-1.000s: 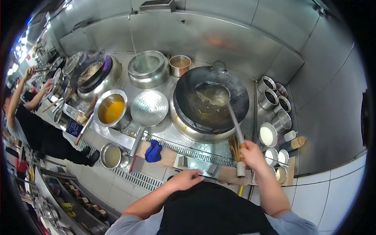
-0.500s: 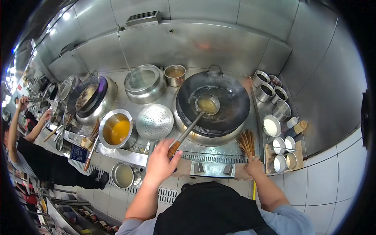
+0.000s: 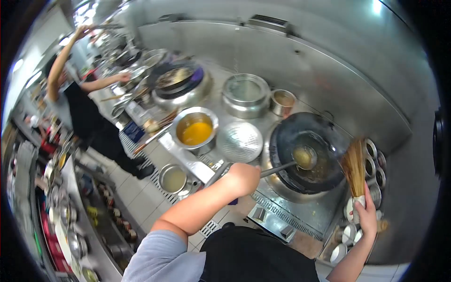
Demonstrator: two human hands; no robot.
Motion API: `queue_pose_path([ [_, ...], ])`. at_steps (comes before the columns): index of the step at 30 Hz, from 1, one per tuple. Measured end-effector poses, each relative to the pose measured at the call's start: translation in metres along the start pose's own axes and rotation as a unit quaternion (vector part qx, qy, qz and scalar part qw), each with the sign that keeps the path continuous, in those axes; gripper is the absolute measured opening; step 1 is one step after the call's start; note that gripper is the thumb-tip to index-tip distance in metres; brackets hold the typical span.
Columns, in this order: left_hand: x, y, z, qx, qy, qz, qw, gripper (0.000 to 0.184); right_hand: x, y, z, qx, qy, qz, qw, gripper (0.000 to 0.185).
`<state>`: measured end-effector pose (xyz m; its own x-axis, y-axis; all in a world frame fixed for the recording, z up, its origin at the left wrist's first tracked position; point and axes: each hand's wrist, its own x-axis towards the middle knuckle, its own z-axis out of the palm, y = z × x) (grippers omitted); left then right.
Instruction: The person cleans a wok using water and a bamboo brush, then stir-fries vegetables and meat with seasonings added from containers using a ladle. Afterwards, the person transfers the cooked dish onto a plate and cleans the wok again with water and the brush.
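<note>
My left hand [image 3: 244,180] is closed round the handle of a ladle [image 3: 305,157]. The bowl of the ladle, with yellowish liquid in it, sits inside the black wok [image 3: 282,136] over a shiny pool of liquid. In my right hand [image 3: 369,216] is a bamboo wok brush [image 3: 353,164], gripped at its pale bound end with the bristles pointing up. The brush is raised at the right edge of the wok. A perforated strainer [image 3: 240,141] lies just left of the wok, its handle passing by my left hand.
A pot of orange liquid [image 3: 195,113], a lidded steel pot [image 3: 245,89] and a small pot [image 3: 283,99] stand left of the wok. Seasoning containers [image 3: 376,192] line the right side. Another person [image 3: 89,108] works at the left beside a second wok [image 3: 176,77].
My right hand has lifted the brush from the counter to the wok's right edge. My left hand has closed on the ladle handle. The view has swung to the left.
</note>
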<state>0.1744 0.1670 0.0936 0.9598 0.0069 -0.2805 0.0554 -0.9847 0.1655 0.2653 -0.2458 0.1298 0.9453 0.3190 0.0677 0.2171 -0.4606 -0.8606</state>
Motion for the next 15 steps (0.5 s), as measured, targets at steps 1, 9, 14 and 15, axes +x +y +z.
queue_pose_path([
  [1,-0.004,-0.001,-0.005,-0.002,-0.008,-0.008,1.000,0.027,0.025,-0.008,0.013,-0.121,0.008,-0.095,0.988,0.062],
  [9,-0.026,0.015,0.001,-0.008,0.041,-0.025,0.999,0.027,0.204,0.035,0.106,-0.596,-0.188,-0.151,0.766,0.061],
  [14,-0.027,0.031,-0.008,0.035,0.055,-0.033,0.997,0.026,0.185,0.062,0.120,-0.520,-0.196,-0.183,0.811,0.050],
  [15,-0.027,0.036,-0.010,0.052,0.051,-0.044,0.996,0.026,0.189,0.069,0.111,-0.522,-0.206,-0.183,0.807,0.047],
])
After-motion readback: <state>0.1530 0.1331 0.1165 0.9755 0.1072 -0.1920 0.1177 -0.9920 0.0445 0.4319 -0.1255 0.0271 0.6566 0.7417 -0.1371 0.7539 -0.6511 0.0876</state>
